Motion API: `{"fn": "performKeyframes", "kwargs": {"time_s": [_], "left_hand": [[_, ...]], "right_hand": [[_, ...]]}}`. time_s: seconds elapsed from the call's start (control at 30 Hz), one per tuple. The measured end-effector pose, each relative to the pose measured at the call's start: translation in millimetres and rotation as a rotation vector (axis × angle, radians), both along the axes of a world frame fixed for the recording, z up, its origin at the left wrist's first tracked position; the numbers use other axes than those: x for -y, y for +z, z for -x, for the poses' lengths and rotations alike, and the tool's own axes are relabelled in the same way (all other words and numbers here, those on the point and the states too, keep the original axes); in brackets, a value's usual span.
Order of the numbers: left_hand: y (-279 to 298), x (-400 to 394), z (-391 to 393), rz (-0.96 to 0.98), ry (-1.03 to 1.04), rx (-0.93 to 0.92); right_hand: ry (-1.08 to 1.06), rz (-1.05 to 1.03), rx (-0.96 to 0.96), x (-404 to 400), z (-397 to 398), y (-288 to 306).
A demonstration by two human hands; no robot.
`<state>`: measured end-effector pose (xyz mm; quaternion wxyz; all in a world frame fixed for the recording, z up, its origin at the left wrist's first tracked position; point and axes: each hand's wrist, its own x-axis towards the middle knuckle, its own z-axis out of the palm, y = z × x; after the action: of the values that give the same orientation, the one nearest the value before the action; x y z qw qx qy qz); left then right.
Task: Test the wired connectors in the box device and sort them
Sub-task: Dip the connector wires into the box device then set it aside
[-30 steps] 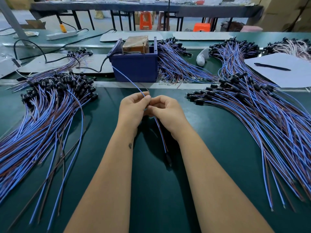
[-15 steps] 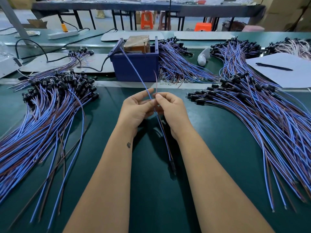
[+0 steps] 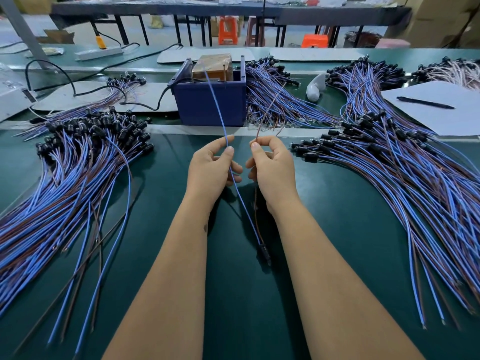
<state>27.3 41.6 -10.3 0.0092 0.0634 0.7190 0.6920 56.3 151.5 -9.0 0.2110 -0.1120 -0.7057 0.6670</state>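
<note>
One head-worn wide-angle view, looking forward and down over the green bench (image 3: 324, 229), forearms close in the near centre, blue box device (image 3: 210, 105) farther off, room beyond at top.

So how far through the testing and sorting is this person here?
Partway, it seems. Done, probably: a big pile of blue-and-brown wired connectors lies at the left. In hand: the left hand pinches one blue wire reaching the dark blue box device, the right hand its thin brown wire. Left: a larger pile at right.
</note>
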Motion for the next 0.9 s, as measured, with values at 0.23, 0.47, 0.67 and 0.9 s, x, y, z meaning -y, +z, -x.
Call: {"fn": "performKeyframes", "kwargs": {"time_s": [0.23, 0.47, 0.67, 0.9], "left_hand": [[-3, -3, 2, 0.136, 0.124, -0.109], [0, 3, 5, 0.088, 0.259, -0.027], [1, 6, 6, 0.048, 0.316, -0.037], [-4, 11, 11, 0.078, 0.361, -0.005]], "right_hand": [[0.017, -0.143, -0.021, 1, 0, -2], [0.002, -0.177, -0.022, 4, 2, -4], [-0.001, -0.049, -0.077, 5, -1, 3], [-0.042, 0.075, -0.131, 2, 1, 3]]}}
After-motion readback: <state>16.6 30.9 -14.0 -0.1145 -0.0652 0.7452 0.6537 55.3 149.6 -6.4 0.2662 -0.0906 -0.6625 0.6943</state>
